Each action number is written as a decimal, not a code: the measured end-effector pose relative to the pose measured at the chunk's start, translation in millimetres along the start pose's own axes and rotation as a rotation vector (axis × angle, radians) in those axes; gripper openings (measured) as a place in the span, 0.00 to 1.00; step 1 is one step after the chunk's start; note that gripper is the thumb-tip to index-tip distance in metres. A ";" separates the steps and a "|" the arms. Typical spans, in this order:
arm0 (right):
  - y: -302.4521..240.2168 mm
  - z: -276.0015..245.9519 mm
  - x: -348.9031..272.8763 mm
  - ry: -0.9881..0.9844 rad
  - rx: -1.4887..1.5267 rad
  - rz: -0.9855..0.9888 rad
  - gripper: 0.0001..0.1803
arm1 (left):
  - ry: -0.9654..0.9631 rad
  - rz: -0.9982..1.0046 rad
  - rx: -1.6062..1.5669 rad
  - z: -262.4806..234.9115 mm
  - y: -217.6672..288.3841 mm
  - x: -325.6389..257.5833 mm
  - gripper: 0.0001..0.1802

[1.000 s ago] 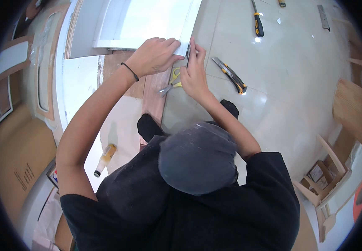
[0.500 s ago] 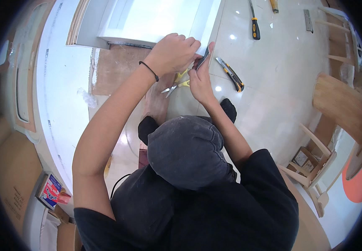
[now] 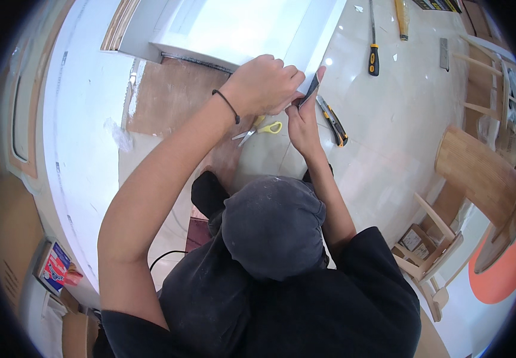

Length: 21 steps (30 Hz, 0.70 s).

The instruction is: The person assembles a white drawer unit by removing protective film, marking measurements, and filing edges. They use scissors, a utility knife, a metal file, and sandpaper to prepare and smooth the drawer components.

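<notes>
My left hand (image 3: 265, 85) is closed at the near right corner of a white cabinet-like piece (image 3: 210, 33). Its fingers are curled under, and what they grip is hidden. Just right of it, my right hand (image 3: 304, 126) pinches a dark, thin sheet, perhaps sandpaper (image 3: 310, 92), against the cabinet's edge. Thumb and fingers lie on either side of this folded sheet. Below my hands, scissors with yellow handles (image 3: 254, 127) rest on the floor. A black and yellow utility knife (image 3: 332, 123) lies to the right, its blade pointing away from me.
A long tool with a black and yellow handle (image 3: 374, 61), a wooden handle (image 3: 401, 21) and a metal strip (image 3: 444, 55) lie at far right. Wooden furniture (image 3: 476, 170) stands at right. A brown board (image 3: 168, 98) and crumpled plastic (image 3: 117, 135) lie left of my hands.
The whole view has shifted, so the cabinet and floor tools appear lower and more to the right. My hands stay at the same corner, with the dark sheet still in the right.
</notes>
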State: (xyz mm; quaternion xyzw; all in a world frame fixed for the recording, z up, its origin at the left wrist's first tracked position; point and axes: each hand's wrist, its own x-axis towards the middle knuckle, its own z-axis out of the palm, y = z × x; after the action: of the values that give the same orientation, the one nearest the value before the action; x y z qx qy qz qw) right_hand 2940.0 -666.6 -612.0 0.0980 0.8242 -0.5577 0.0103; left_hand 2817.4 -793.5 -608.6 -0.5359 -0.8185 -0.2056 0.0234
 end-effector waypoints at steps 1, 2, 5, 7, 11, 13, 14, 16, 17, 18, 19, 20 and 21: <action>-1.2 -0.8 3.6 -0.038 0.019 0.063 0.54 | 0.013 0.003 -0.018 0.7 0.7 -0.4 0.14; -2.7 -1.7 3.4 -0.062 0.068 0.127 0.54 | 0.024 0.002 -0.027 0.9 -0.6 -0.4 0.14; -7.4 -4.6 8.1 -0.073 0.032 0.112 0.55 | 0.009 0.013 -0.014 0.5 -1.2 0.3 0.15; -8.7 -5.2 8.1 -0.026 -0.099 -0.061 0.56 | -0.002 0.005 -0.005 -0.1 -1.0 1.8 0.15; -5.6 -2.6 8.3 -0.049 0.168 0.128 0.57 | -0.051 0.010 0.002 -1.8 -1.2 1.2 0.15; -2.2 -0.7 6.7 -0.046 0.154 0.212 0.56 | -0.050 0.008 -0.002 -0.3 -2.3 0.9 0.15; -0.7 1.4 2.6 -0.014 0.229 0.198 0.56 | -0.033 0.008 -0.006 0.9 -1.7 0.5 0.15; 1.2 1.0 -9.1 -0.040 0.116 0.147 0.55 | -0.008 0.012 -0.004 1.5 -1.9 0.6 0.16; 3.3 2.3 -11.4 -0.029 0.038 -0.002 0.55 | 0.007 0.014 -0.002 0.7 -1.8 0.4 0.17; 2.0 -1.0 -27.0 -0.069 -0.022 0.141 0.55 | 0.011 0.021 0.000 -1.0 -2.6 0.7 0.18; 1.5 -5.0 -40.7 -0.126 -0.099 0.197 0.55 | 0.008 0.032 -0.005 -3.1 -2.7 1.1 0.19; 3.2 -8.0 -51.7 -0.198 -0.162 0.188 0.55 | -0.011 0.038 -0.015 -6.1 -3.4 2.2 0.21; 6.1 -11.7 -61.6 -0.246 -0.177 0.237 0.55 | -0.007 0.031 -0.008 -9.2 -3.8 3.6 0.21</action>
State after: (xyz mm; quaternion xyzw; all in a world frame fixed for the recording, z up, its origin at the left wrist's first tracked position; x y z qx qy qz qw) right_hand 3002.6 -662.8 -605.3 0.1243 0.8453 -0.4856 0.1853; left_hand 2810.8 -795.0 -600.4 -0.5492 -0.8095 -0.2064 0.0215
